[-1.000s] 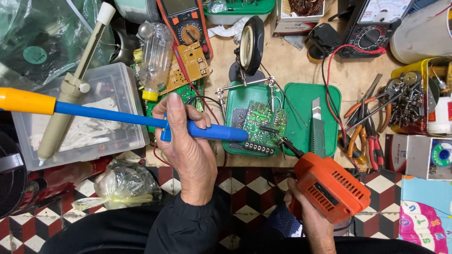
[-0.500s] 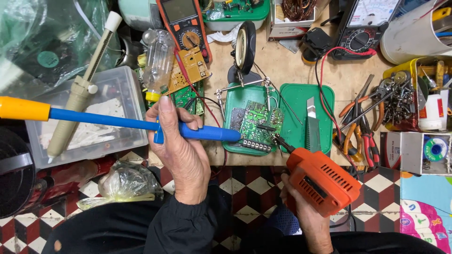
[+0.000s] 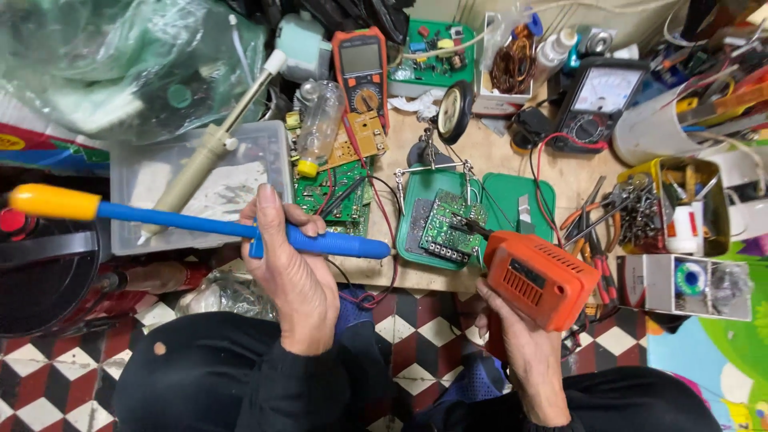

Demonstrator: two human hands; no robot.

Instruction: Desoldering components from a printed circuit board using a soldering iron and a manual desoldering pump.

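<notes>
My left hand (image 3: 292, 272) grips a long blue desoldering pump (image 3: 320, 240) with a yellow plunger end (image 3: 52, 202); it lies level, its tip pointing right toward a green circuit board (image 3: 450, 226). My right hand (image 3: 512, 336) holds an orange soldering gun (image 3: 538, 278) from below, and its dark tip touches the board's right side. The board is clipped in a helping-hands stand (image 3: 432, 168) over a green tray (image 3: 416, 200).
On the wooden bench are a clear plastic box (image 3: 192, 180) with a cream tool across it, loose circuit boards (image 3: 340, 192), an orange multimeter (image 3: 364, 68), an analog meter (image 3: 604, 92), a magnifier (image 3: 456, 112), pliers (image 3: 596, 228) and a yellow bin (image 3: 712, 172) of tools. Checkered floor lies below.
Both hands and the bench sit lower in the view now, so more of the far bench shows. The pump tip has drawn back left, off the board. The gun tip stays on it.
</notes>
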